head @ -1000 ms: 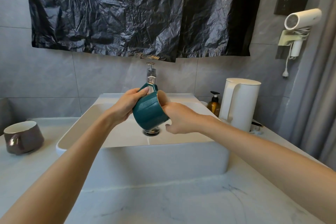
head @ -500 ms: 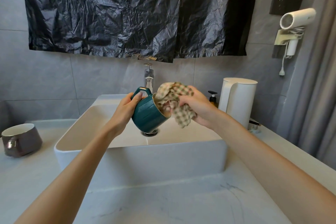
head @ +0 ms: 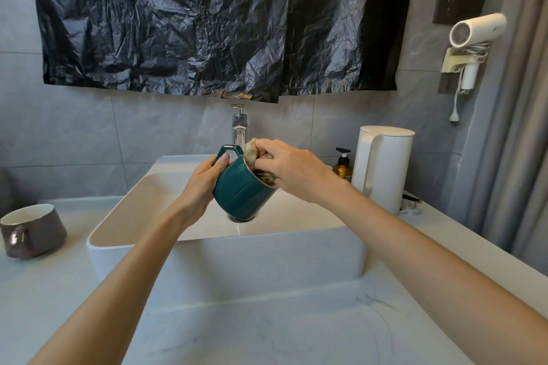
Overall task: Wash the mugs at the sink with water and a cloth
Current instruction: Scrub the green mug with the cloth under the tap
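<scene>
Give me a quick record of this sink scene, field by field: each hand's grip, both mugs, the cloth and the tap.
left grip: holds the teal mug by its body, tilted over the sink
right grip: pinches the cloth, pushed into the teal mug's mouth
tap: no stream visible
brown mug: upright on the counter, left of the sink, untouched
kettle: white, right of the sink, beside an amber pump bottle

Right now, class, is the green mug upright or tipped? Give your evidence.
Tipped. The mug leans, mouth facing right, where the right hand grips the cloth inside; the left hand holds it.
</scene>
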Action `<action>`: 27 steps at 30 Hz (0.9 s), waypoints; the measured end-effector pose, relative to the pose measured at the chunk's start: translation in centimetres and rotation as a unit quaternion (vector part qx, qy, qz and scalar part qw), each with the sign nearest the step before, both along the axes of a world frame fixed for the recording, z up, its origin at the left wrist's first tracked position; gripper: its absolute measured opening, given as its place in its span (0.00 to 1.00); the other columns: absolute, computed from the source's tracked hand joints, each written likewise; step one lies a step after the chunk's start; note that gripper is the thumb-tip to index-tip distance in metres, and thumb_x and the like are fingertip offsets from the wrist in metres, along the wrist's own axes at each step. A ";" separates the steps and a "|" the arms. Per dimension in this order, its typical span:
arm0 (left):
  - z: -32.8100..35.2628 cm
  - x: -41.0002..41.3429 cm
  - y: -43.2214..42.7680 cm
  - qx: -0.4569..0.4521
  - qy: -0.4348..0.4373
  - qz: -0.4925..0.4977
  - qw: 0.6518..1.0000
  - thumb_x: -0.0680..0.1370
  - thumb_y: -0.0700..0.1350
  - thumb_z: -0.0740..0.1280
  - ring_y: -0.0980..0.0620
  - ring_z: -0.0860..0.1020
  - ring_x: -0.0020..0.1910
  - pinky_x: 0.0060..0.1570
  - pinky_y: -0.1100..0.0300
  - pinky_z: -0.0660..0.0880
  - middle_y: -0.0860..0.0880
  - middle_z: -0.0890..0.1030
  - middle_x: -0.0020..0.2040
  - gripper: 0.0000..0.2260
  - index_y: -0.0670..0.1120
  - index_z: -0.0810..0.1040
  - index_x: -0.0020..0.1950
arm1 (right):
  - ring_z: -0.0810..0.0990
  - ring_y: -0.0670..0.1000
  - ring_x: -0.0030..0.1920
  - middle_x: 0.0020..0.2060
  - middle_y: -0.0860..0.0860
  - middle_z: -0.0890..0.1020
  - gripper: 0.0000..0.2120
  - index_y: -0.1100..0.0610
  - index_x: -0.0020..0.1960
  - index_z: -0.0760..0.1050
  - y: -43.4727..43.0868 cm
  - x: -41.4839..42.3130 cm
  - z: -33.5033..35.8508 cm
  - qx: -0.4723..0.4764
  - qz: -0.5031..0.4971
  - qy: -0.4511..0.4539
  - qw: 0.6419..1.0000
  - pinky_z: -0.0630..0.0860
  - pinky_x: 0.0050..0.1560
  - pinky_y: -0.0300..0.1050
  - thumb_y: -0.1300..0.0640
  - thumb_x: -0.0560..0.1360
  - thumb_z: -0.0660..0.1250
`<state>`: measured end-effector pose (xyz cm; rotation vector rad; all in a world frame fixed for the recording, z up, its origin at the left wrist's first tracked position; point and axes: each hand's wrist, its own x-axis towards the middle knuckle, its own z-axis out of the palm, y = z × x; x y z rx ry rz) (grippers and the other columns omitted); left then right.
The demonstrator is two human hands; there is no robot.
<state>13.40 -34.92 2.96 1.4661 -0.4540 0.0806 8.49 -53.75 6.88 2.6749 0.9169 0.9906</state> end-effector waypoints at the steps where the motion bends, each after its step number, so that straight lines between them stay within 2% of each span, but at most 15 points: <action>1: -0.1 0.0 0.0 -0.007 0.000 0.010 1.000 0.83 0.49 0.58 0.56 0.78 0.37 0.40 0.63 0.73 0.53 0.82 0.39 0.11 0.44 0.76 0.51 | 0.70 0.55 0.65 0.69 0.53 0.68 0.18 0.54 0.65 0.73 0.1 0.0 0.0 0.003 -0.024 0.022 0.999 0.80 0.51 0.53 0.65 0.77 0.64; 4: -0.3 0.1 -0.2 -0.021 -0.013 0.066 0.998 0.82 0.49 0.59 0.55 0.78 0.38 0.41 0.62 0.73 0.52 0.81 0.41 0.10 0.46 0.76 0.47 | 0.75 0.55 0.55 0.59 0.53 0.74 0.16 0.54 0.63 0.72 0.3 -0.1 -0.5 0.085 -0.064 0.145 0.984 0.76 0.50 0.50 0.65 0.78 0.59; 6: -0.5 0.2 -0.2 -0.014 -0.024 0.092 0.995 0.82 0.49 0.59 0.55 0.78 0.41 0.43 0.61 0.73 0.51 0.82 0.44 0.10 0.46 0.76 0.49 | 0.80 0.54 0.46 0.47 0.54 0.79 0.13 0.55 0.56 0.74 0.5 -0.7 -0.7 0.201 -0.046 0.280 0.938 0.77 0.45 0.49 0.66 0.78 0.56; 8: -0.6 0.4 -0.1 -0.013 -0.033 0.120 0.992 0.82 0.50 0.59 0.55 0.79 0.43 0.44 0.61 0.73 0.52 0.82 0.47 0.10 0.46 0.75 0.51 | 0.81 0.53 0.36 0.38 0.53 0.80 0.12 0.53 0.53 0.72 0.8 -1.7 -0.4 0.302 -0.022 0.390 0.870 0.76 0.34 0.43 0.65 0.78 0.54; 10: -0.5 0.5 0.0 -0.009 -0.044 0.154 0.987 0.82 0.50 0.58 0.56 0.78 0.43 0.43 0.61 0.72 0.53 0.82 0.47 0.08 0.47 0.73 0.48 | 0.78 0.53 0.33 0.37 0.53 0.79 0.14 0.52 0.56 0.72 1.1 -2.5 -0.2 0.398 0.016 0.450 0.800 0.71 0.25 0.36 0.65 0.78 0.54; 13: -0.2 0.5 0.0 -0.008 -0.055 0.183 0.982 0.82 0.49 0.58 0.55 0.76 0.43 0.41 0.62 0.71 0.52 0.81 0.47 0.09 0.48 0.70 0.45 | 0.77 0.53 0.39 0.44 0.58 0.78 0.16 0.58 0.61 0.73 1.0 -2.7 -0.1 0.578 0.115 0.493 0.640 0.77 0.31 0.40 0.68 0.77 0.56; 14: -0.2 0.6 -0.1 -0.010 -0.053 0.190 0.980 0.82 0.50 0.58 0.54 0.76 0.44 0.42 0.61 0.70 0.50 0.80 0.47 0.09 0.49 0.70 0.44 | 0.78 0.52 0.39 0.45 0.58 0.79 0.14 0.59 0.61 0.73 1.0 -2.5 -0.3 0.615 0.133 0.476 0.615 0.78 0.34 0.43 0.66 0.77 0.59; 15: -0.1 0.6 -0.1 -0.014 -0.051 0.195 0.979 0.82 0.50 0.58 0.54 0.76 0.44 0.42 0.61 0.70 0.50 0.80 0.48 0.09 0.49 0.70 0.45 | 0.80 0.51 0.39 0.46 0.57 0.81 0.12 0.58 0.60 0.72 0.9 -2.5 -0.6 0.626 0.133 0.439 0.631 0.79 0.37 0.44 0.63 0.77 0.63; 16: -0.1 0.5 -0.1 -0.016 -0.050 0.197 0.979 0.82 0.50 0.58 0.54 0.76 0.44 0.42 0.61 0.70 0.49 0.80 0.48 0.08 0.49 0.70 0.45 | 0.81 0.49 0.39 0.46 0.54 0.82 0.12 0.56 0.59 0.72 0.9 -2.2 -1.1 0.615 0.111 0.388 0.677 0.78 0.38 0.42 0.59 0.77 0.67; 18: 0.0 0.4 -0.2 -0.014 -0.054 0.194 0.979 0.82 0.50 0.58 0.53 0.76 0.44 0.42 0.60 0.71 0.48 0.79 0.47 0.08 0.49 0.70 0.45 | 0.82 0.46 0.41 0.46 0.46 0.81 0.19 0.49 0.60 0.72 1.0 -1.6 -1.9 0.540 0.050 0.300 0.785 0.78 0.35 0.36 0.49 0.72 0.73; 20: 0.0 -0.1 -0.6 0.005 -0.066 0.181 0.981 0.82 0.49 0.58 0.52 0.76 0.44 0.41 0.60 0.71 0.46 0.78 0.47 0.08 0.48 0.70 0.45 | 0.82 0.51 0.44 0.51 0.49 0.79 0.28 0.44 0.59 0.76 1.4 -0.8 -2.5 0.450 -0.002 0.291 0.844 0.79 0.33 0.39 0.35 0.63 0.74; 22: 0.0 -0.7 -1.1 0.021 -0.077 0.163 0.983 0.82 0.49 0.59 0.51 0.76 0.45 0.42 0.59 0.72 0.43 0.78 0.48 0.08 0.48 0.70 0.45 | 0.80 0.51 0.45 0.53 0.51 0.79 0.29 0.43 0.58 0.79 1.6 -0.1 -2.6 0.398 -0.024 0.315 0.861 0.79 0.34 0.41 0.31 0.60 0.71; 25: 0.0 -1.0 -1.2 0.038 -0.080 0.144 0.986 0.82 0.50 0.59 0.49 0.77 0.46 0.44 0.54 0.74 0.40 0.79 0.50 0.09 0.46 0.71 0.46 | 0.79 0.46 0.42 0.49 0.51 0.83 0.17 0.50 0.56 0.81 1.6 -0.7 -1.7 0.410 0.019 0.380 0.829 0.78 0.36 0.40 0.44 0.70 0.73; 27: 0.4 -0.9 -0.7 0.078 -0.074 0.115 0.988 0.81 0.53 0.61 0.49 0.76 0.46 0.48 0.51 0.73 0.37 0.79 0.52 0.14 0.42 0.72 0.48 | 0.78 0.41 0.35 0.43 0.49 0.83 0.13 0.52 0.55 0.81 1.1 -1.3 -0.9 0.405 0.035 0.403 0.820 0.76 0.34 0.38 0.49 0.74 0.71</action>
